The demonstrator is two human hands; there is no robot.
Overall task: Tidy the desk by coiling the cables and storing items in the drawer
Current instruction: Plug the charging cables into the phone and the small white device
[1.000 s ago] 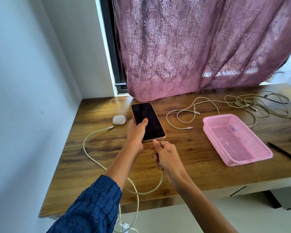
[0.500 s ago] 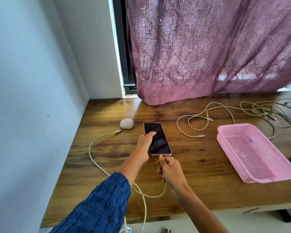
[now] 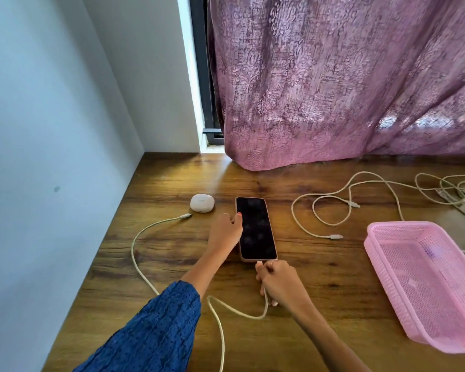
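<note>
A dark-screened phone (image 3: 256, 229) in a pink case lies flat on the wooden desk (image 3: 320, 285). My left hand (image 3: 225, 232) grips its left edge, thumb on the screen. My right hand (image 3: 278, 281) pinches the white plug of a cream charging cable (image 3: 234, 312) right at the phone's bottom end. That cable loops toward the desk's front edge. Another cream cable (image 3: 141, 237) curves on the left, its free plug near a white earbud case (image 3: 202, 202). More loose cables (image 3: 341, 208) lie to the right of the phone.
A pink mesh basket (image 3: 387, 267) sits at the right, near the front edge. A tangle of cables (image 3: 451, 189) lies at the far right. A purple curtain (image 3: 333, 89) hangs onto the desk's back. A white wall bounds the left side.
The phone has come down from a raised, tilted hold and now lies flat on the desk. Both hands moved with it, the right one still pinching the plug at its bottom.
</note>
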